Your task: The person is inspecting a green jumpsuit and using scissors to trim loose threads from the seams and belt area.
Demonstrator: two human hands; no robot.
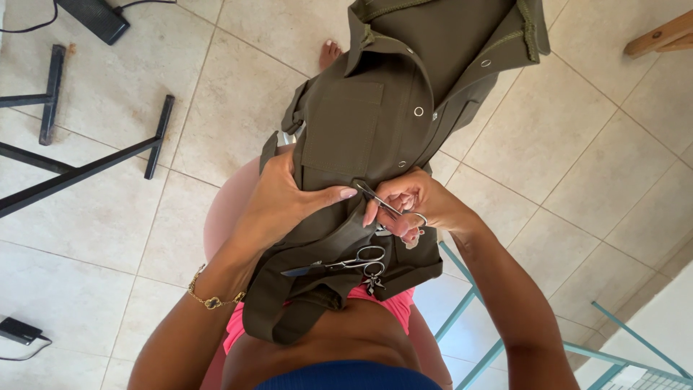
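My lap carries the olive-green jacket (375, 137), draped over my pink shorts (393, 303), with a pair of silver scissors (346, 263) lying on its folded lower part. Beneath the jacket is the beige tiled floor (130, 217). On those tiles, left of the jacket, stand black metal legs (86, 170); a small black box (19, 331) lies further down-left.

Your left grip (285, 198) presses the olive jacket (375, 130) on your lap; your right grip (411, 206), just beside it, pinches small snips (379, 200). Scissors (339, 265) lie below both.
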